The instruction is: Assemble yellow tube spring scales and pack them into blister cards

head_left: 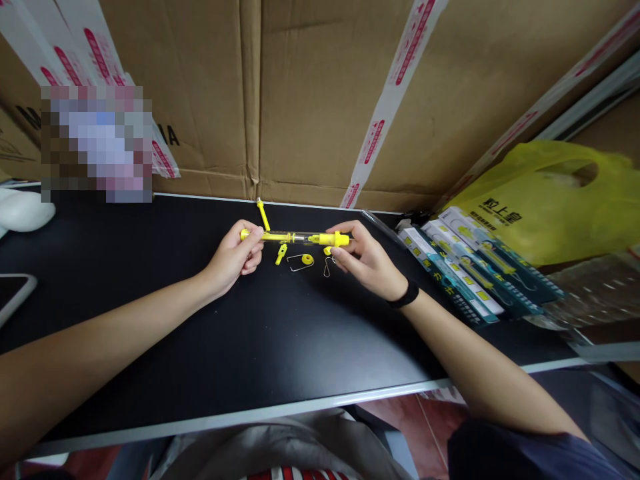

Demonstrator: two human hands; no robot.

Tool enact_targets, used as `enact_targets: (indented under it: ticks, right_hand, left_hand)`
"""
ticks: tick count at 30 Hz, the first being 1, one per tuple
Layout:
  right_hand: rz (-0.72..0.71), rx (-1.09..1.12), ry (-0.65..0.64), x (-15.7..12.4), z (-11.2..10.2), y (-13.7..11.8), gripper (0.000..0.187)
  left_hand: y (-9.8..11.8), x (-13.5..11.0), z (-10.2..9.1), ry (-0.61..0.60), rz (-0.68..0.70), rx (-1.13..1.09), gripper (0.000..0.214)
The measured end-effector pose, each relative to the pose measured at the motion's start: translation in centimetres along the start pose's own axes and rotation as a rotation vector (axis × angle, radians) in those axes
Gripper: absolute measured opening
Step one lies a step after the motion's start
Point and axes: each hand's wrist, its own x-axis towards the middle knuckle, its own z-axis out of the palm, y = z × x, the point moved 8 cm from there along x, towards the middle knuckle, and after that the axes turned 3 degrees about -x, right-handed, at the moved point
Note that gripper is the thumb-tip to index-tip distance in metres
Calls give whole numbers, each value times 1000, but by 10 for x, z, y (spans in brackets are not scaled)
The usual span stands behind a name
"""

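Between my two hands, level above the table, is a spring scale (pixel 305 238) with a clear tube and yellow inner parts. My left hand (pixel 239 250) pinches its yellow left end between thumb and fingers. Around the yellow collar at the right end, the fingers of my right hand (pixel 367 257) are closed. A small yellow piece (pixel 327 251) shows by the right thumb; whether the thumb touches it I cannot tell. Below the tube lie a yellow clip-like part (pixel 281 254), a yellow ring (pixel 307 259), a bent wire hook (pixel 295 268) and a wire loop (pixel 327 268). Behind lies a yellow rod (pixel 263 215).
Printed spring-scale boxes (pixel 455 267) lie on the right of the black table (pixel 280 347), beside a yellow plastic bag (pixel 550 200) and clear plastic packaging (pixel 595 293). Large cardboard boxes (pixel 320 100) stand along the back. A phone-like device (pixel 15 293) and a white object (pixel 25 210) are at left.
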Motion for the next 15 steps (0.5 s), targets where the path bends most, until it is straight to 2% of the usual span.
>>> enact_targets:
  ticks: [6,12,15]
  right_hand:
    - [32,-53,30,-1,-4,0,29]
    - [-141,-272,133,3,-18,-22,26]
    - [-169,-258,144,3,-19,-25,29]
  left_hand:
    - [0,0,-1,-1,-6,-20,27]
    - [0,0,0,-5,-2,-10,26]
    - [-1,0,0,-9,-9,-3,24]
